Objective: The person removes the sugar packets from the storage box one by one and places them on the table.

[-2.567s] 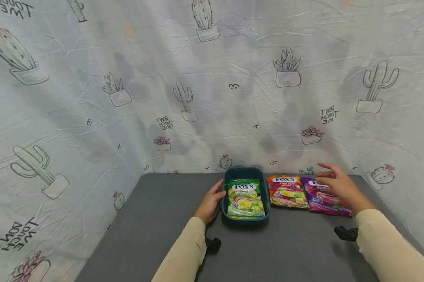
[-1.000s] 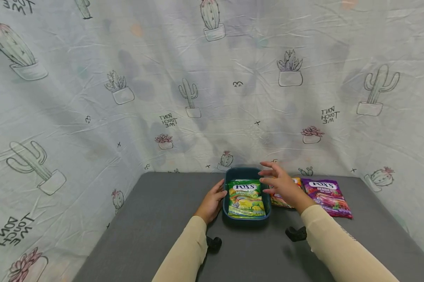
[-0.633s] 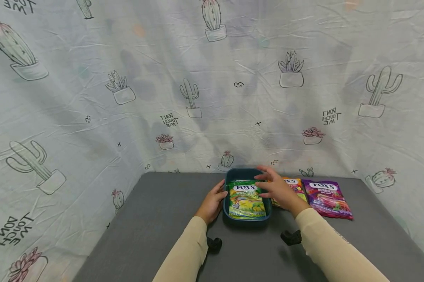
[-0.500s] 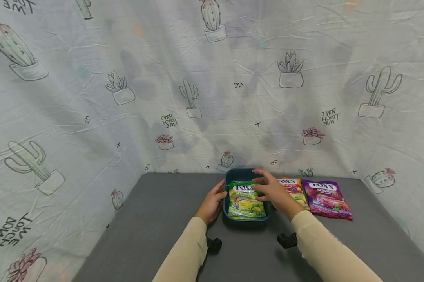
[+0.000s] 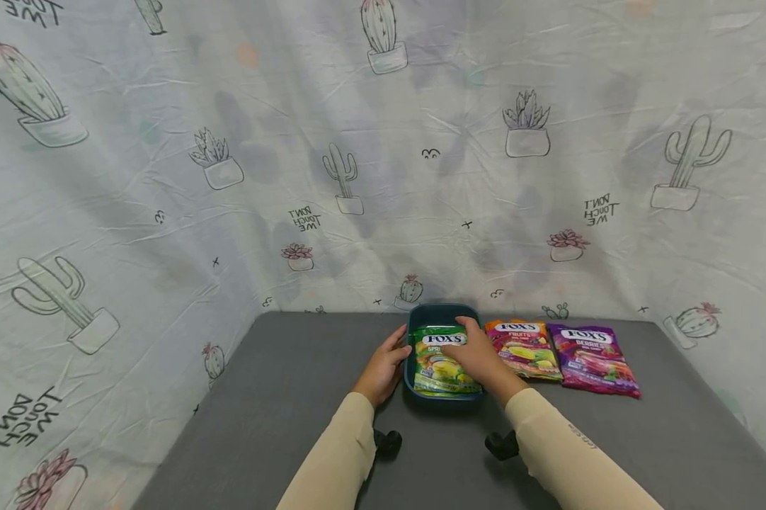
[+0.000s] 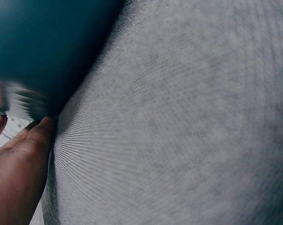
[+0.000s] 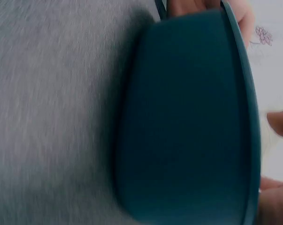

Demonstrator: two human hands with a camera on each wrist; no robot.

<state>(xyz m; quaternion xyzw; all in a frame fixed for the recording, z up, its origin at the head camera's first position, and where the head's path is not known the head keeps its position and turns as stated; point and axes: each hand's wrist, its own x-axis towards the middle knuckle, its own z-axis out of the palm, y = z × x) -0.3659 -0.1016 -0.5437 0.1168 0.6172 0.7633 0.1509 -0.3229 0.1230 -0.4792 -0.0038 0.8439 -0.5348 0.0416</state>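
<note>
A dark teal plastic tub [image 5: 437,314] stands on the grey table, with a green Fox's Spring Tea candy bag [image 5: 437,372] lying face up inside. My left hand [image 5: 378,370] holds the tub's left side, thumb at the rim and fingers along the outer wall. In the left wrist view the fingertips [image 6: 47,123] meet the tub's base near the table. Over the tub's right side, my right hand [image 5: 481,352] reaches in above the green bag, thumb and fingers apart. It hides part of the bag's front; contact with the bag cannot be made out.
Right of the tub lie an orange-red Fox's Fruits bag [image 5: 524,349] and a purple Fox's Berries bag [image 5: 592,360], side by side. A pale cactus-print cloth [image 5: 383,177] hangs behind and left of the grey table [image 5: 281,397].
My right hand has moved left from above the purple bag, past the orange-red bag, and down into the tub. My left hand stays at the tub's left side.
</note>
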